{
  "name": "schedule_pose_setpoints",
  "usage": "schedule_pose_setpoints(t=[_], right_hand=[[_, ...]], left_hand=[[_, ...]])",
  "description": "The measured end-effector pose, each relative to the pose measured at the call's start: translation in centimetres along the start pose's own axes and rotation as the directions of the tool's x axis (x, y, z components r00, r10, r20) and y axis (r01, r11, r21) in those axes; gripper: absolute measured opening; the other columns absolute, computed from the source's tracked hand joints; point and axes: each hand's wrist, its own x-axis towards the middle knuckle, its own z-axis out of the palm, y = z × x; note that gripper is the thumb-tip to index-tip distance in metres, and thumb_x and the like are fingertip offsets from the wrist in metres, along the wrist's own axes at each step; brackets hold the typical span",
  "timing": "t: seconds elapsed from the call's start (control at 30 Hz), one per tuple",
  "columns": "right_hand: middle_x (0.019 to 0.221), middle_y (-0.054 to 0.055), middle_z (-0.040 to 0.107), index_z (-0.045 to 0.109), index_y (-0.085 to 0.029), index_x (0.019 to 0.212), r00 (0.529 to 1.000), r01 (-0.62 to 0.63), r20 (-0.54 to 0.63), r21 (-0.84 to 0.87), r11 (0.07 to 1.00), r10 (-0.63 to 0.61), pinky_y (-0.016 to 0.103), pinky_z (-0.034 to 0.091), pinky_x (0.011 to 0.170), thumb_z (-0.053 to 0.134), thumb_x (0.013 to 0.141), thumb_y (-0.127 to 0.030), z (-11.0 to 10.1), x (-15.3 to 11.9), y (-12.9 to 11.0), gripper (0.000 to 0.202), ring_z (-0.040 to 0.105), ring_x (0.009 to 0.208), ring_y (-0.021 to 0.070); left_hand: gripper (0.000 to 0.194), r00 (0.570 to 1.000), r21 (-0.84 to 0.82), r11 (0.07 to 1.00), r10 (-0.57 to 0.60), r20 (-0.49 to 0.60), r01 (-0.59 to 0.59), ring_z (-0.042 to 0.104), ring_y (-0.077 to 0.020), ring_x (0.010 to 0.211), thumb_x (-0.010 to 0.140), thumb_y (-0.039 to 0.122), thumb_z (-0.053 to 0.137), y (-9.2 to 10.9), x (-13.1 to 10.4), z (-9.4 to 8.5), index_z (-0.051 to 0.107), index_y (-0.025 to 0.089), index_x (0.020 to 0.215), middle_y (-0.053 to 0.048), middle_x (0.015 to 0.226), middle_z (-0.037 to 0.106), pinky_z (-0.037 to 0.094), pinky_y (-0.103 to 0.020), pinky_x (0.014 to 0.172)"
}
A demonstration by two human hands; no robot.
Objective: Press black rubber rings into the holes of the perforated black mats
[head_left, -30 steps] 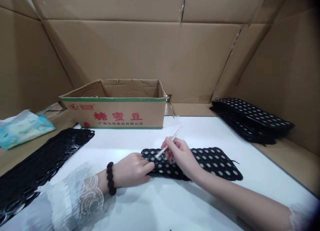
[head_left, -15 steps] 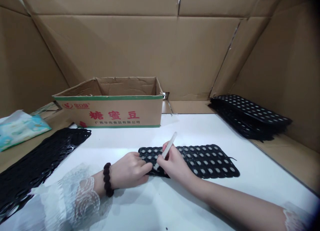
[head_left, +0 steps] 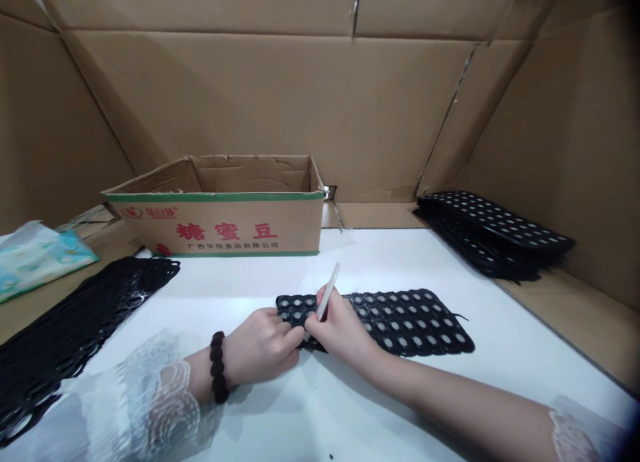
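A black mat with rows of pale round discs [head_left: 407, 324] lies flat on the white table. My left hand [head_left: 263, 345], with a dark beaded band at the wrist, grips the mat's left end between thumb and fingers. In my right hand [head_left: 337, 322] is a pale pen-like stick [head_left: 329, 291], held like a pen and tilted, its upper end pointing up and to the right. The stick's lower tip is near my left thumb, over the mat's left part, and is mostly hidden by the fingers.
An open cardboard box [head_left: 215, 225] stands at the back left. Black netted pieces [head_left: 85, 315] lie at the left beside a tissue pack [head_left: 45, 259]. A stack of similar black mats [head_left: 495, 232] sits at the back right. Cardboard walls [head_left: 250, 95] surround the white table [head_left: 270, 409].
My right hand and the stick have moved slightly left, closer to my left thumb. My left hand keeps its hold on the mat. The whole view has shifted a little.
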Motion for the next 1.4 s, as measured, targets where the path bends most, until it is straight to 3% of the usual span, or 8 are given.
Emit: schedule_pose_setpoints(t=[0.33, 0.53, 0.63, 0.73, 0.93, 1.03, 1.17, 1.4], right_hand=[[0.059, -0.005, 0.042, 0.035, -0.020, 0.075, 0.993, 0.086, 0.084, -0.022, 0.996, -0.084, 0.022, 0.030, 0.050, 0.043, 0.064, -0.013, -0.2, -0.5, 0.0, 0.015, 0.039, 0.052, 0.0103], [0.057, -0.009, 0.034, 0.028, -0.023, 0.079, 0.989, -0.132, 0.097, 0.286, 0.949, 0.109, 0.019, 0.032, 0.033, 0.040, 0.072, -0.024, -0.5, 0.0, 0.3, 0.014, 0.040, 0.036, 0.0074], [0.057, -0.009, 0.036, 0.028, -0.023, 0.080, 0.985, -0.149, 0.124, 0.291, 0.945, 0.117, 0.017, 0.028, 0.026, 0.041, 0.073, -0.026, -0.5, 0.3, 0.4, 0.015, 0.040, 0.031, 0.0066], [0.056, -0.009, 0.036, 0.029, -0.024, 0.079, 0.983, -0.155, 0.138, 0.266, 0.951, 0.122, 0.017, 0.028, 0.025, 0.042, 0.073, -0.026, -0.4, 0.6, 0.3, 0.015, 0.039, 0.030, 0.0066], [0.058, -0.008, 0.038, 0.030, -0.023, 0.078, 0.980, -0.158, 0.153, 0.190, 0.969, 0.130, 0.018, 0.028, 0.027, 0.042, 0.072, -0.026, -0.6, 0.7, -0.2, 0.014, 0.039, 0.034, 0.0074], [0.058, -0.007, 0.038, 0.033, -0.022, 0.076, 0.993, -0.057, 0.107, 0.092, 0.994, 0.047, 0.019, 0.031, 0.036, 0.043, 0.069, -0.022, -0.7, 1.0, -0.2, 0.012, 0.040, 0.041, 0.0084], [0.057, -0.006, 0.039, 0.036, -0.020, 0.073, 0.995, 0.102, 0.011, -0.015, 0.995, -0.101, 0.022, 0.032, 0.049, 0.043, 0.066, -0.018, -0.5, 1.4, 0.0, 0.010, 0.039, 0.051, 0.0104], [0.058, -0.005, 0.039, 0.035, -0.021, 0.074, 0.998, 0.040, -0.039, 0.045, 0.998, -0.039, 0.023, 0.031, 0.051, 0.042, 0.066, -0.018, 0.1, 1.3, 0.3, 0.011, 0.040, 0.052, 0.0114]], left_hand=[[0.009, 0.981, -0.032, 0.981, -0.192, 0.013, 0.192, 0.048, -0.0136, 0.041, 0.073, 0.015, 0.039, 0.3, 0.0, 0.1, 0.042, 0.019, 0.066, 0.002, 0.048, 0.053, 0.030, -0.027, 0.043], [0.014, 0.990, -0.059, 0.998, -0.021, 0.137, 0.030, 0.052, -0.0136, 0.051, 0.082, 0.027, 0.041, -1.6, -0.3, -1.1, 0.042, 0.018, 0.071, 0.001, 0.059, 0.056, 0.036, -0.027, 0.050], [0.020, 0.990, -0.027, 1.000, -0.003, 0.143, 0.007, 0.052, -0.0147, 0.057, 0.082, 0.036, 0.043, -2.0, -0.2, -1.6, 0.044, 0.017, 0.074, -0.001, 0.066, 0.057, 0.038, -0.028, 0.056], [0.011, 0.992, 0.033, 0.999, -0.005, 0.125, 0.000, 0.051, -0.0155, 0.061, 0.080, 0.025, 0.044, -1.4, 0.1, -1.6, 0.046, 0.017, 0.073, -0.002, 0.069, 0.055, 0.037, -0.029, 0.057], [0.009, 0.990, 0.084, 0.996, 0.030, 0.136, -0.041, 0.050, -0.0163, 0.060, 0.079, 0.023, 0.045, -1.3, 0.2, -1.2, 0.048, 0.016, 0.076, -0.003, 0.070, 0.053, 0.036, -0.029, 0.055], [0.012, 0.987, 0.068, 0.995, 0.068, 0.147, -0.078, 0.050, -0.0148, 0.058, 0.084, 0.023, 0.041, -1.8, 0.2, -1.2, 0.047, 0.016, 0.077, -0.002, 0.070, 0.054, 0.037, -0.029, 0.056], [0.009, 0.990, 0.089, 0.996, -0.042, 0.135, 0.031, 0.051, -0.0155, 0.060, 0.082, 0.013, 0.041, -1.3, 0.5, -1.1, 0.046, 0.016, 0.075, -0.002, 0.070, 0.054, 0.037, -0.029, 0.058], [0.005, 0.985, 0.002, 0.990, -0.142, 0.096, 0.142, 0.052, -0.0150, 0.058, 0.075, 0.018, 0.048, -0.8, 0.7, -0.6, 0.044, 0.018, 0.071, 0.000, 0.068, 0.056, 0.037, -0.028, 0.054]])
